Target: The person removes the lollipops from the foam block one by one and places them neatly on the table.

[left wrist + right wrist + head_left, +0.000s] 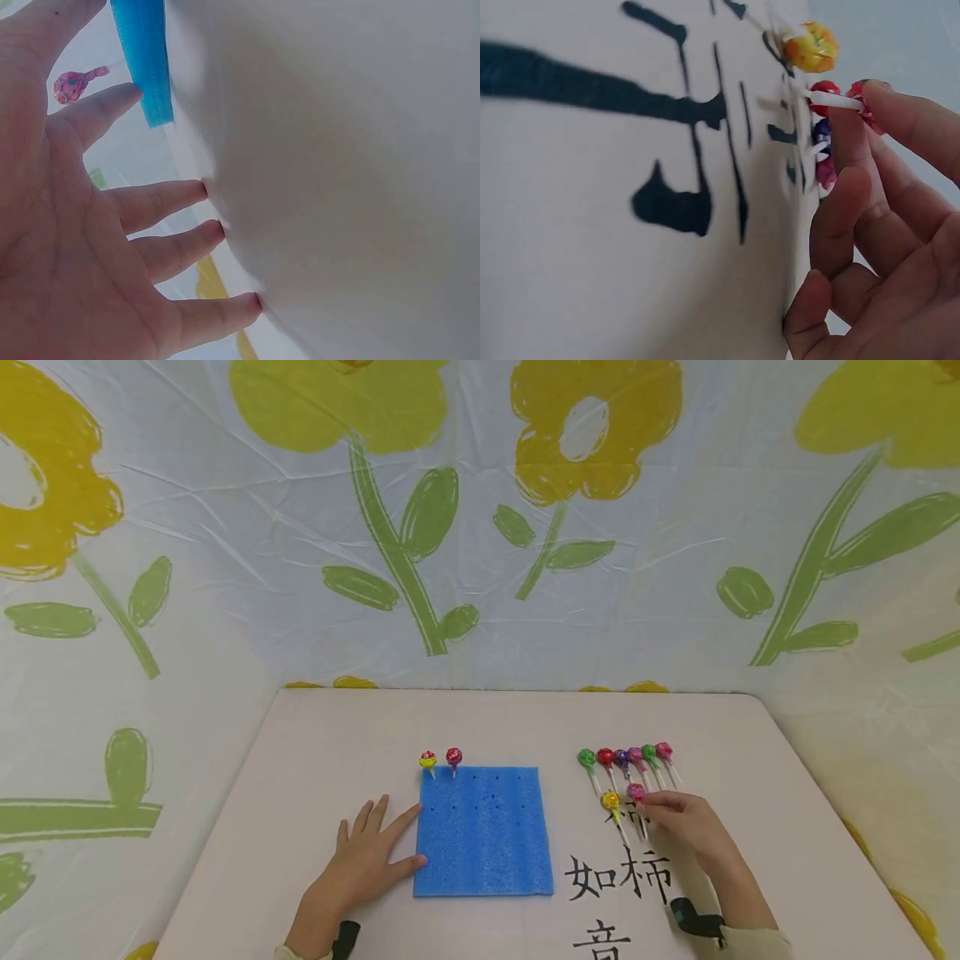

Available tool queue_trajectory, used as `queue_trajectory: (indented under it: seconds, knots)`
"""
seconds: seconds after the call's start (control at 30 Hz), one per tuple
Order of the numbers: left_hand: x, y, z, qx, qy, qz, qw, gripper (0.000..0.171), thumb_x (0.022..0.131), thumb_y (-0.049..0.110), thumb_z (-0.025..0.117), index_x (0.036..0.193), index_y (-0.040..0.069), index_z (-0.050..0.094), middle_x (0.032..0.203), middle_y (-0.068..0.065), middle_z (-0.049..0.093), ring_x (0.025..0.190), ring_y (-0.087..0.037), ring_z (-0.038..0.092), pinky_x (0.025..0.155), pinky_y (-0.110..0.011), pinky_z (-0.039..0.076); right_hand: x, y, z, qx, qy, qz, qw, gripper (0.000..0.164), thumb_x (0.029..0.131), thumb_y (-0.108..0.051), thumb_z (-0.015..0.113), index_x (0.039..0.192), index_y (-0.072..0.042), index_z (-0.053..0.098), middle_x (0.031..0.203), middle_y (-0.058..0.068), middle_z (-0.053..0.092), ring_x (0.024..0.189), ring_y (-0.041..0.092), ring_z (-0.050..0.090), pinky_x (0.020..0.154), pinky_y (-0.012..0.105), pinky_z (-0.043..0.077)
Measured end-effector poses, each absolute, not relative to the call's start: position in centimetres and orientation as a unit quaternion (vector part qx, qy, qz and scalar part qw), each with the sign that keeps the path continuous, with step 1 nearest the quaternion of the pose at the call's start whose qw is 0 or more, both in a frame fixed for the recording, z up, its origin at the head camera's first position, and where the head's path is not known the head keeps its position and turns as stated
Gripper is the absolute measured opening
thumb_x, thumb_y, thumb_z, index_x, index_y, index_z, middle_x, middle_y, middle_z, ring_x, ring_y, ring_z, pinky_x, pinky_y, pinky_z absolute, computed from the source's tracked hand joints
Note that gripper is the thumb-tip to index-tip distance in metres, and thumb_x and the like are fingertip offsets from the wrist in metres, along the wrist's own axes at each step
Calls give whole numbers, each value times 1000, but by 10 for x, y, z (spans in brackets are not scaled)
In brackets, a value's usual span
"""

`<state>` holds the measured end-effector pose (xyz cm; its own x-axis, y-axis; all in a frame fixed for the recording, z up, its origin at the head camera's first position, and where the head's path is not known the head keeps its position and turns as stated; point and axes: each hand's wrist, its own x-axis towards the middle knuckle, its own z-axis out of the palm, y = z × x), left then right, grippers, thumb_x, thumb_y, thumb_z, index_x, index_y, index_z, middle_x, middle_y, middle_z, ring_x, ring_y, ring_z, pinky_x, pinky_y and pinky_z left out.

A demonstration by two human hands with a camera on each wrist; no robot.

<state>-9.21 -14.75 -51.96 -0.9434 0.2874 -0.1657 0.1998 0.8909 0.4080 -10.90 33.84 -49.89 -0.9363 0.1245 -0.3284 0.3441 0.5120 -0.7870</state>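
My left hand [363, 868] is spread on the table, its thumb and index fingertip at the left edge of a blue foam board [487, 852] with small holes. In the left wrist view, the other fingertips touch the tabletop. Two lollipops, one yellow and red [428, 760] and one red and purple [453, 757], stand at the board's far left edge. My right hand [693, 827] pinches a pink lollipop [870, 105] by its wrapped head between thumb and index finger, the white stick pointing away from the fingers. A yellow lollipop [611, 801] lies just left of it.
Beyond the right hand lies a row of several lollipops, among them a green one [587, 758] and a red one [606, 757]. Black printed characters [618, 875] mark the pale tabletop [360, 718]. A flower-patterned cloth [262, 527] hangs behind the table and at its sides.
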Motion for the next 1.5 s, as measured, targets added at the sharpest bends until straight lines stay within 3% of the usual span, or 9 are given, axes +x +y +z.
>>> queue_trajectory:
  seconds: [0.37, 0.7, 1.1, 1.5]
  knots:
    - [-91, -147, -518, 125, 965, 200, 118, 77, 86, 65, 66, 153, 33, 43, 159, -22, 28, 145, -49, 19, 105, -78, 11, -114, 334, -509, 125, 885, -435, 111, 29, 95, -23, 70, 107, 3, 71, 95, 9, 65, 83, 25, 51, 68, 34, 44]
    - [-90, -148, -518, 123, 965, 200, 118, 77, 86, 65, 66, 153, 33, 43, 159, -22, 28, 145, -49, 19, 106, -78, 11, -113, 330, -510, 141, 887, -426, 110, 31, 94, -25, 72, 106, 3, 72, 91, 8, 65, 81, 25, 51, 65, 34, 43]
    - [-90, -146, -517, 121, 965, 200, 123, 78, 86, 65, 65, 153, 33, 42, 159, -22, 27, 145, -49, 19, 106, -78, 11, -112, 333, -509, 130, 897, -410, 104, 30, 94, -24, 69, 108, 3, 70, 96, 10, 68, 81, 24, 58, 66, 32, 49]
    - [-91, -147, -521, 124, 965, 200, 114, 77, 86, 65, 66, 153, 34, 43, 159, -21, 28, 146, -48, 19, 106, -78, 10, -107, 334, -497, 144, 904, -392, 94, 37, 95, -33, 69, 112, 0, 70, 102, 11, 68, 89, 27, 57, 70, 33, 46]
